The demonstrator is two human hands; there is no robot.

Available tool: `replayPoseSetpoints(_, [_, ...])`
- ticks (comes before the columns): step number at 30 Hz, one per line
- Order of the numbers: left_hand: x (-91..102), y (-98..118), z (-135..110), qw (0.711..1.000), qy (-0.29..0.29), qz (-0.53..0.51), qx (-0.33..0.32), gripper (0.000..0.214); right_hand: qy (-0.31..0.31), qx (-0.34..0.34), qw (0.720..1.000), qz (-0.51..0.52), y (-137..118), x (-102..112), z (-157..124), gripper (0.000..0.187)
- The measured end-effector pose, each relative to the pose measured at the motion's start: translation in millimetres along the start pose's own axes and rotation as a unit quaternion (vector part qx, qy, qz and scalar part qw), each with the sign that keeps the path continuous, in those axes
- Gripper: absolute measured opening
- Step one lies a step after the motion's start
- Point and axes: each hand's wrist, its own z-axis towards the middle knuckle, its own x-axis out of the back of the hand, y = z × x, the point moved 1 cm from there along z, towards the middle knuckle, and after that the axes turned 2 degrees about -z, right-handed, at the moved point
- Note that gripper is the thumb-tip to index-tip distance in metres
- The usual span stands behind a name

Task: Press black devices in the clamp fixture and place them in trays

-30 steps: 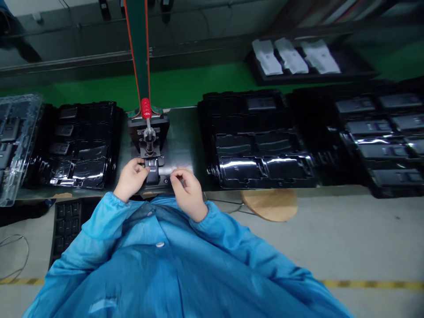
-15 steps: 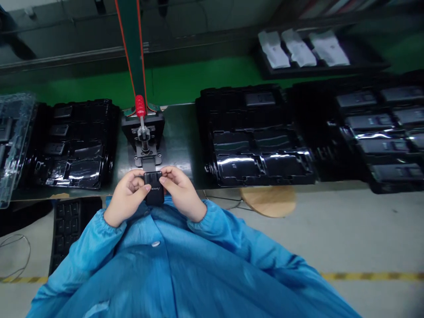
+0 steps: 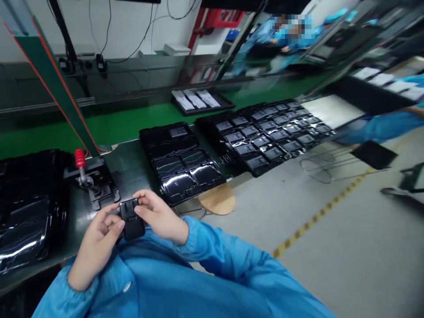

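A small black plastic device (image 3: 131, 223), flat and boxy with rounded corners, is held between both hands close to my body. My left hand (image 3: 99, 238) grips its left side, thumb on the near face. On its right upper edge, my right hand (image 3: 159, 216) pinches it with thumb and fingers. Just beyond the device stands a toggle clamp fixture (image 3: 94, 187) with a red handle (image 3: 80, 158), bolted on the dark bench. What kind of device it is I cannot make out.
Stacked black blister trays (image 3: 26, 212) lie left of the fixture, and another stack (image 3: 182, 163) lies right. Farther right, more trays (image 3: 265, 137) hold several dark devices. A round wooden stool (image 3: 217, 199) stands under the bench edge. Co-workers in blue (image 3: 281, 35) are at the back.
The view has swung to the right, bringing in the far bench and co-workers. Both hands keep hold of the device, and the lettering seen on it before no longer shows.
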Motion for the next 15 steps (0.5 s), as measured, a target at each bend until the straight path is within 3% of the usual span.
replayPoseSetpoints(4, [-3.5, 6.0, 1.9, 1.000, -0.007, 0.005, 0.029, 0.064, 0.090, 0.080, 0.991, -0.059, -47.9, 45.6, 22.1, 0.029])
replayPoseSetpoints(6, [-1.0, 5.0, 0.9, 0.999, -0.004, 0.019, 0.039, 0.063, 0.171, 0.097, 0.977, -0.078, -72.2, 74.3, 46.2, 0.027])
replayPoseSetpoints(9, [5.9, 0.1, -2.5, 0.998, 0.010, 0.034, 0.048, 0.062, 0.301, 0.056, 0.950, -0.064, -99.1, 114.1, 90.5, 0.021])
replayPoseSetpoints(15, [27.6, -14.2, -14.2, 0.995, 0.055, 0.055, 0.070, 0.065, 0.387, 0.014, 0.921, -0.050, -112.4, 154.2, 165.0, 0.016])
